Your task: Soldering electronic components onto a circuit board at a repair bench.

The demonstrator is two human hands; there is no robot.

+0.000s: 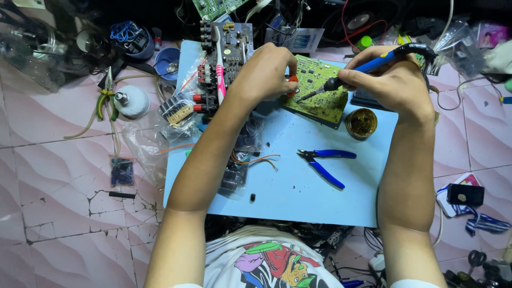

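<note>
On the light blue work mat, over pink tiled floor, my two hands work at a green circuit board. Left hand curled shut, fingers pinched together on a small red-orange part at the board's left edge; what the part is, cannot tell. Right hand closed around a blue-handled soldering iron, pen-style grip, tip down touching the green board near its middle. Board lies tilted at the mat's upper right, resting on a darker board beneath.

Round flux tin, open, just beside the board's lower right corner. Blue-handled flush cutters lie on the mat below the board, jaws pointing left, apart from both hands. Dark circuit board with red knobs sits at the mat's upper left, a pink-and-white toothbrush lying across it. Orange wires and black components near my left forearm. White bulb on the tiles to the left, small black box on the right.
</note>
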